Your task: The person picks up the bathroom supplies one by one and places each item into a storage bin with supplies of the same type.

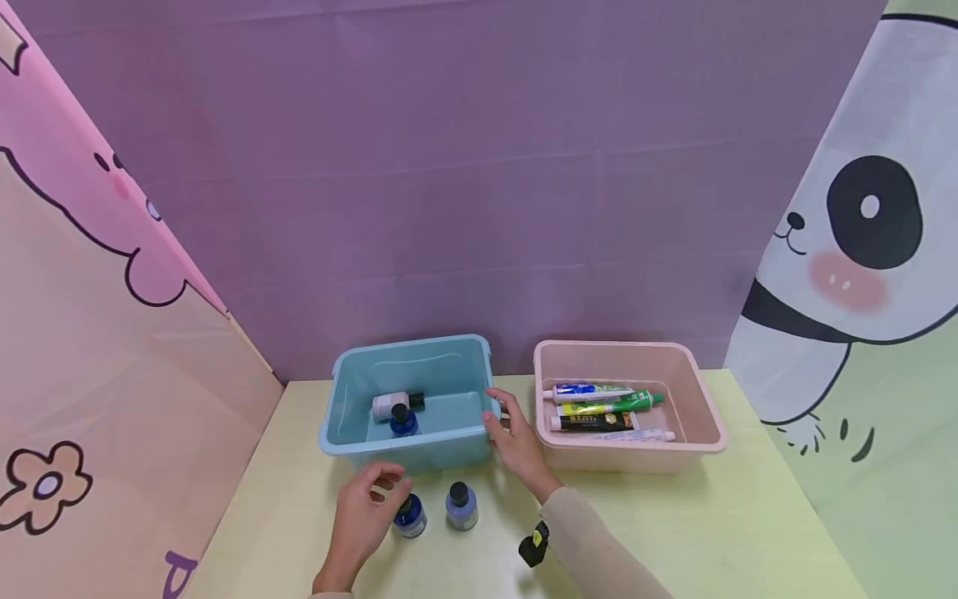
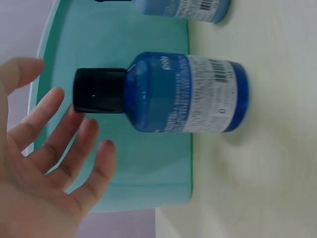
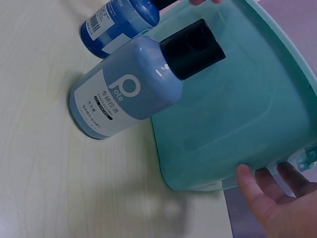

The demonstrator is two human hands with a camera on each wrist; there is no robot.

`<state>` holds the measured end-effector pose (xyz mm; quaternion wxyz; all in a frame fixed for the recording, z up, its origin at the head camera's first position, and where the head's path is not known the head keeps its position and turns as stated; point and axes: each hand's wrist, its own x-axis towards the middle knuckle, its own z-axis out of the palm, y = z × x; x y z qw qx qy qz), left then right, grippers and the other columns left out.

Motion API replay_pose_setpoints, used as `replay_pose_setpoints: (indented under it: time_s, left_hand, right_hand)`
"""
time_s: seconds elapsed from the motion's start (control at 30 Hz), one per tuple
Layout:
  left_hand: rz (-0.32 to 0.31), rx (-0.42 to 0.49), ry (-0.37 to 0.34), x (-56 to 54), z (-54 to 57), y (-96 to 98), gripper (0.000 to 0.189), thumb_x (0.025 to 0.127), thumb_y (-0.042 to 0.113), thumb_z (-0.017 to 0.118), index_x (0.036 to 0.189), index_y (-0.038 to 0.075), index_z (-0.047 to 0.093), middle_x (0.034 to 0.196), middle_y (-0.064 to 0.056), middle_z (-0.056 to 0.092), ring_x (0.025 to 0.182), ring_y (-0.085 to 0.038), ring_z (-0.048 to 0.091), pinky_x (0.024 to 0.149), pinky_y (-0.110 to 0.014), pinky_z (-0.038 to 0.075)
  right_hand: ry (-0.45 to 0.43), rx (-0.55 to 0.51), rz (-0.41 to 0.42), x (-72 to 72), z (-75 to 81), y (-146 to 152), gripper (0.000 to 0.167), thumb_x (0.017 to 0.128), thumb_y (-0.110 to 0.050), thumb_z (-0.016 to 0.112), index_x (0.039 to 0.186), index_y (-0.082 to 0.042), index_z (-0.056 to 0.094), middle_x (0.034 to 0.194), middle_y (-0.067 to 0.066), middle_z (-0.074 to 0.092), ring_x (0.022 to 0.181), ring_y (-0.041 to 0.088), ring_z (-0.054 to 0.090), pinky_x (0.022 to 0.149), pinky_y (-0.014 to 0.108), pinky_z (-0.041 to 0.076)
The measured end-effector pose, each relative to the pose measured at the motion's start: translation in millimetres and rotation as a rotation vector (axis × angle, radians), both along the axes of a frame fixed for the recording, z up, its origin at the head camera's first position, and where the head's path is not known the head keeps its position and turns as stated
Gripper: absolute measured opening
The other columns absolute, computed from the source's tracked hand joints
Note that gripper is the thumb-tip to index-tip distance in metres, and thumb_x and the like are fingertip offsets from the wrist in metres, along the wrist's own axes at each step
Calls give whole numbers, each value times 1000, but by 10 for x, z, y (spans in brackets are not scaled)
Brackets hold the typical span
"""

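Observation:
My left hand (image 1: 364,509) is at the black cap of a dark blue bottle (image 1: 410,517), fingers loosely bent and apart. In the left wrist view that bottle (image 2: 183,93) stands upright on the table, fingertips close beside its cap. My right hand (image 1: 520,445) holds the right end of the light blue bin (image 1: 419,453), thumb and fingers at its rim. A paler blue bottle (image 1: 461,507) with a black cap stands between the hands, in front of the bin. Inside the bin are a whitish bottle (image 1: 389,405), lying down, and a dark blue bottle (image 1: 404,423).
To the right stands a pink bin (image 1: 629,457) holding several tubes, among them a green tube (image 1: 609,404) and a black tube (image 1: 595,423). A purple backdrop (image 1: 449,183) rises behind both bins. Printed panels flank the pale table (image 1: 718,516).

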<state>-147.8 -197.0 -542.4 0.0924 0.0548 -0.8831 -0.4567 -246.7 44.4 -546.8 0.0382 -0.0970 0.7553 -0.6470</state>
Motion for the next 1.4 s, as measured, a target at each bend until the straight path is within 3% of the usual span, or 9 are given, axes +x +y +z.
replay_pose_setpoints:
  time_s: [0.2, 0.5, 0.93, 1.4]
  left_hand:
    - [-43, -63, -59, 36, -97, 25, 26, 89, 26, 81, 109, 12, 73, 108, -5, 71, 96, -15, 62, 74, -27, 51]
    - [-38, -130, -108, 83, -257, 0, 33, 83, 25, 85, 111, 13, 73, 114, -6, 67, 100, -20, 62, 71, -26, 49]
    - [-17, -51, -189, 77, -346, -26, 34, 86, 26, 83, 115, 12, 71, 118, -8, 64, 104, -22, 60, 72, -23, 52]
    - [1, -29, -166, 80, -351, 10, 29, 87, 23, 83, 112, 12, 72, 119, -9, 64, 107, -24, 62, 74, -29, 59]
  right_hand:
    - [3, -15, 1, 18, 19, -5, 46, 108, -32, 51, 152, -29, 41, 151, 26, 46, 125, 36, 59, 95, 56, 56]
    - [-6, -12, 12, 10, -5, 3, 45, 108, -34, 51, 152, -30, 42, 148, 27, 47, 122, 35, 60, 97, 57, 55]
    - [-10, -17, 16, -4, -51, 6, 42, 108, -40, 51, 149, -39, 43, 149, 25, 47, 124, 35, 59, 98, 58, 55]
    - [1, -27, 17, -24, -48, 14, 45, 107, -37, 52, 151, -32, 42, 148, 26, 47, 122, 35, 60, 98, 60, 54]
